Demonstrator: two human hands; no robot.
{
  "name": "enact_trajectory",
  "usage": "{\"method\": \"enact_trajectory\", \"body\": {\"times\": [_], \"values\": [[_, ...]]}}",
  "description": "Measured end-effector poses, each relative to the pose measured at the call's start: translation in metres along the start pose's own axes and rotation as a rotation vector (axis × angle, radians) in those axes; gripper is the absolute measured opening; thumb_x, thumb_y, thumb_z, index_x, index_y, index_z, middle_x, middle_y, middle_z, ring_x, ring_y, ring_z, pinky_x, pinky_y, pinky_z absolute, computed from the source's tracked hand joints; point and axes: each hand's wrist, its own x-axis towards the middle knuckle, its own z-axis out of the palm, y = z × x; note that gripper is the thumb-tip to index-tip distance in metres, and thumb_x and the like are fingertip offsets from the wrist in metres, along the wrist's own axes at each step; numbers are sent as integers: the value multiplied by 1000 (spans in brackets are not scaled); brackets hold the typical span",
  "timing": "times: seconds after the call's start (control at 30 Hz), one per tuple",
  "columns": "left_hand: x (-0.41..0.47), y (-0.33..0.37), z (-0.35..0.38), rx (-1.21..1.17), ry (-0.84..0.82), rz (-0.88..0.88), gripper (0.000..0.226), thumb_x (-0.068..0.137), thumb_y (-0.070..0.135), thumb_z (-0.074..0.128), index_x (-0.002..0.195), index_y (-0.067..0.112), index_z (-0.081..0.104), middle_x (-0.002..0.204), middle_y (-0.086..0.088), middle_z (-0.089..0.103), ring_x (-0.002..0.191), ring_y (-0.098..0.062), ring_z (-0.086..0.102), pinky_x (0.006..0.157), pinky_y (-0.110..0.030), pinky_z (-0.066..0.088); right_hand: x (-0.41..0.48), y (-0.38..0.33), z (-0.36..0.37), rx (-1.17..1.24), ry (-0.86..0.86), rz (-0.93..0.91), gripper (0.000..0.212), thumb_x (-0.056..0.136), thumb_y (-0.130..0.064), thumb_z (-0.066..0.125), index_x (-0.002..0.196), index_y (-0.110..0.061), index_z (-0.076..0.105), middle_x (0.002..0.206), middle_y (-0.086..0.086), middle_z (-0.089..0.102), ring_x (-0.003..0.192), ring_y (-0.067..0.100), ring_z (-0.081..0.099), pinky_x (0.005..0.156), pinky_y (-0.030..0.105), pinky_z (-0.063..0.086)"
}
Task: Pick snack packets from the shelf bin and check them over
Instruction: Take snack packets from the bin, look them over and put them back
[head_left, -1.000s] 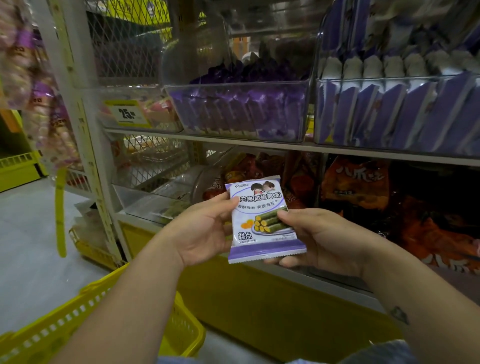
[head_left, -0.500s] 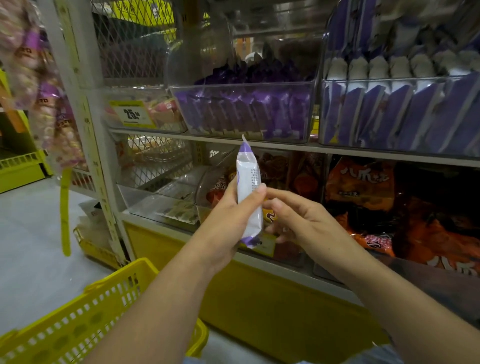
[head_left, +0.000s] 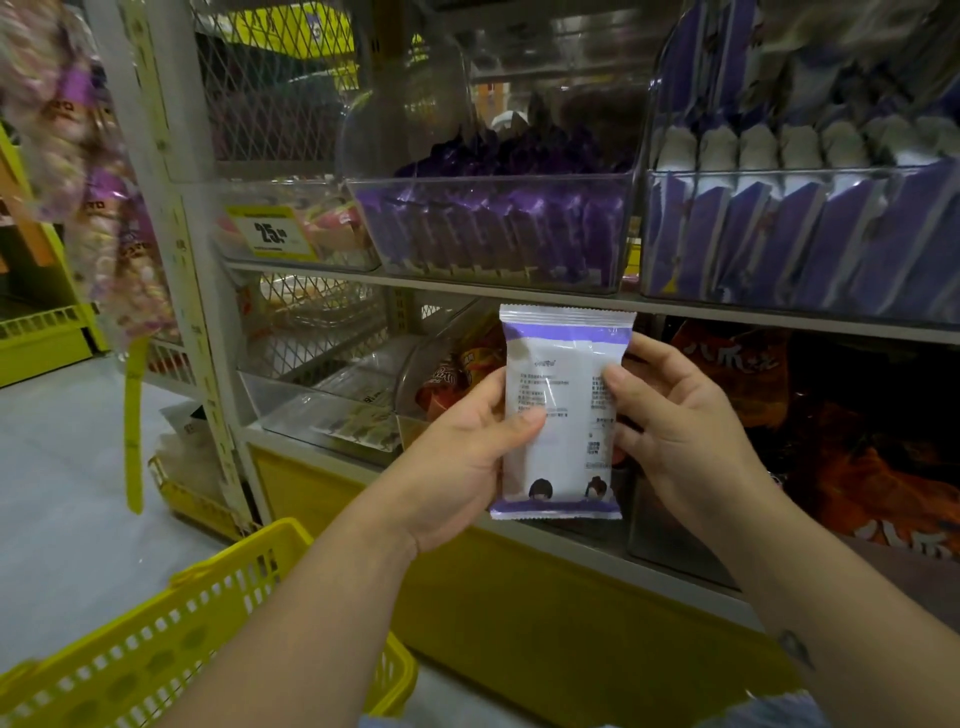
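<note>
A white and purple snack packet (head_left: 563, 410) stands upright in front of the shelf, its printed back side facing me. My left hand (head_left: 462, 457) grips its left edge, thumb across the face. My right hand (head_left: 675, 431) holds the right edge with thumb and fingertips. Above, on the upper shelf, a clear bin (head_left: 493, 228) holds several purple packets standing in a row.
A second clear bin (head_left: 800, 228) of purple and white packets sits to the right. Orange snack bags (head_left: 857, 441) fill the lower shelf. A yellow basket (head_left: 171, 639) hangs below my left arm. A yellow price tag (head_left: 270, 231) marks the left bin. Hanging snack bags (head_left: 83, 171) are at far left.
The packet turned over from its front, through edge-on, to its back side facing me. Both hands rose slightly and now hold it by its two edges.
</note>
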Motion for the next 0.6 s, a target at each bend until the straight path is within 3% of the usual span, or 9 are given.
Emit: {"method": "enact_trajectory", "body": {"times": [0.1, 0.23, 0.33, 0.43, 0.5, 0.6], "values": [[5, -4, -2, 142, 165, 89, 43, 98, 18, 51, 138, 32, 46, 121, 0, 68, 113, -19, 64, 93, -45, 54, -3, 0, 0, -151, -8, -79, 36, 71, -30, 67, 106, -31, 62, 103, -7, 72, 97, 13, 70, 66, 28, 58], [8, -7, -2, 116, 244, 181, 29, 100, 24, 49, 128, 30, 54, 120, -4, 66, 113, -23, 63, 87, -45, 56, -7, 1, 7, -260, -61, -150, 32, 73, -31, 66, 105, -33, 61, 101, -10, 72, 96, 10, 69, 71, 31, 61], [9, -9, -1, -7, 255, 156, 27, 100, 25, 46, 124, 29, 58, 116, -6, 68, 110, -22, 65, 83, -43, 57, -10, -3, 12, -288, -91, -195, 34, 73, -31, 67, 107, -34, 62, 100, -10, 71, 95, 10, 69, 72, 29, 60], [9, -8, -3, -214, 217, 134, 31, 101, 25, 43, 127, 26, 58, 111, -6, 71, 99, -20, 70, 79, -43, 57, -11, -7, 13, -277, -171, -175, 51, 69, -32, 72, 117, -41, 59, 111, -10, 70, 104, 10, 66, 77, 30, 59], [9, -5, -7, -354, 213, 125, 35, 98, 27, 43, 131, 24, 56, 114, -11, 70, 103, -25, 69, 80, -49, 57, -11, -8, 12, -189, -251, -106, 63, 64, -28, 75, 122, -41, 53, 118, -12, 68, 110, 9, 65, 78, 28, 58], [9, -1, -16, -486, 217, 113, 50, 89, 29, 49, 137, 19, 52, 127, -18, 63, 110, -31, 65, 78, -51, 57, -13, -9, 12, -98, -338, -42, 65, 64, -17, 75, 123, -32, 54, 121, -11, 67, 114, 9, 63, 81, 26, 56]]}}
